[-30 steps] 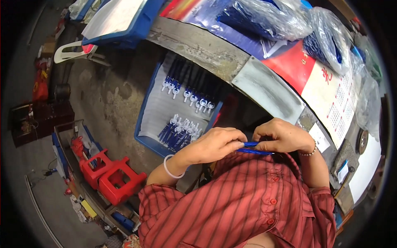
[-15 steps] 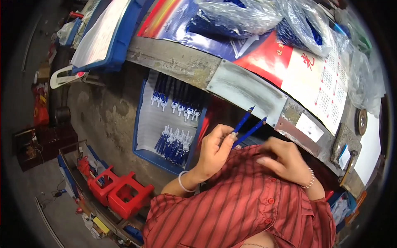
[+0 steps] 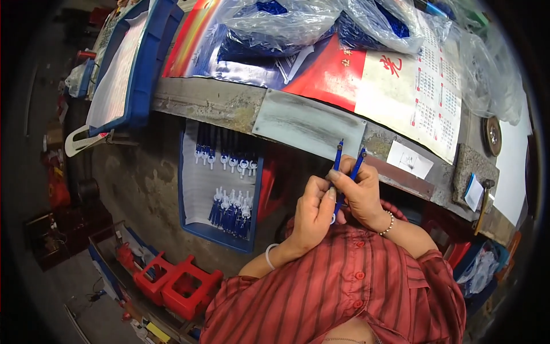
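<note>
A blue drawing compass (image 3: 356, 165) is held between both my hands over my lap, its two legs parted and pointing up toward the bench. My left hand (image 3: 314, 211) pinches its lower part near the white head, which shows just under the fingers. My right hand (image 3: 362, 192) grips the legs, its thumb meeting the left fingertips. Left of my hands, a blue tray (image 3: 220, 238) lined with white holds two groups of similar compasses (image 3: 229, 217), white heads facing each other. The tips of the held compass reach in front of a grey plate (image 3: 309, 123) fixed at the bench edge.
Clear plastic bags (image 3: 281, 26) of blue parts lie on posters across the bench. A blue crate (image 3: 137, 74) with paper sits at the far left. At right are a stone block (image 3: 472, 172) and a hammer (image 3: 486, 198). Red stools (image 3: 189, 286) stand lower left.
My right hand has come in from the right and closed on the compass that my left hand alone held. The compass now points more upright, and the view has shifted.
</note>
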### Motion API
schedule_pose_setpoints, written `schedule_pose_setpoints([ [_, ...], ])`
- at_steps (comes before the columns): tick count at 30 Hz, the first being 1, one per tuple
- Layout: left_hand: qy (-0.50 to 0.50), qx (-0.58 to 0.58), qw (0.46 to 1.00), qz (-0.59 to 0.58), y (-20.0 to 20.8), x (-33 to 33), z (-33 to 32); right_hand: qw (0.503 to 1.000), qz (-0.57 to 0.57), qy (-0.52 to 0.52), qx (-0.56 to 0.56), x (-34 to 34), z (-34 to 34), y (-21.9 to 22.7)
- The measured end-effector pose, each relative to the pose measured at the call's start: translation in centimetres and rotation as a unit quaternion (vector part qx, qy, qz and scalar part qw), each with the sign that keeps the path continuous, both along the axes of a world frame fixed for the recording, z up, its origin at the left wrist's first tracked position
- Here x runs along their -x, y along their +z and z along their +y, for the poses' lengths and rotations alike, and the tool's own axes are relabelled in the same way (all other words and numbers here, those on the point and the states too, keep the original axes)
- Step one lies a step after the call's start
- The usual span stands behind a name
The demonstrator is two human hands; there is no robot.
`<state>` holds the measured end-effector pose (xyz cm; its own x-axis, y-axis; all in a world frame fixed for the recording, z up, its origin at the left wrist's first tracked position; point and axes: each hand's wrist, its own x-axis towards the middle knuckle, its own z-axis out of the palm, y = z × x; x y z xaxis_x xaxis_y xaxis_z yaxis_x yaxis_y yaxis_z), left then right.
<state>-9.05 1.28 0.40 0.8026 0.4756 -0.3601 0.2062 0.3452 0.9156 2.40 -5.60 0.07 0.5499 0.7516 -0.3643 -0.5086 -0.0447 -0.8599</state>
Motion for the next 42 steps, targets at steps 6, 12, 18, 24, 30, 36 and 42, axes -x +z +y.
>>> schedule_pose_setpoints([
  [6,0.060,-0.049,0.996,-0.044,0.3,0.6,-0.4,0.999,-0.004,0.038,-0.016,-0.4,1.6,0.6],
  [12,0.108,-0.004,0.994,-0.022,-0.6,1.0,0.2,0.999,-0.008,0.034,-0.008,1.6,1.8,-0.2],
  [18,0.091,-0.115,0.989,-0.034,-0.2,1.4,0.2,0.999,-0.048,0.004,0.014,2.5,2.5,0.0],
  [24,0.101,-0.068,0.991,-0.048,-0.9,2.0,-0.1,0.995,-0.100,0.030,-0.002,1.7,3.3,-0.9],
  [30,0.153,0.110,0.981,-0.047,-1.2,2.5,0.6,0.990,-0.024,0.136,0.039,0.5,2.2,-0.2],
  [36,0.152,0.091,0.984,-0.026,-1.5,2.9,1.4,0.989,-0.070,0.133,-0.005,2.6,0.4,-1.6],
  [42,0.154,0.026,0.987,-0.021,-1.7,3.7,1.4,0.990,-0.087,0.113,0.015,3.5,1.9,-1.0],
])
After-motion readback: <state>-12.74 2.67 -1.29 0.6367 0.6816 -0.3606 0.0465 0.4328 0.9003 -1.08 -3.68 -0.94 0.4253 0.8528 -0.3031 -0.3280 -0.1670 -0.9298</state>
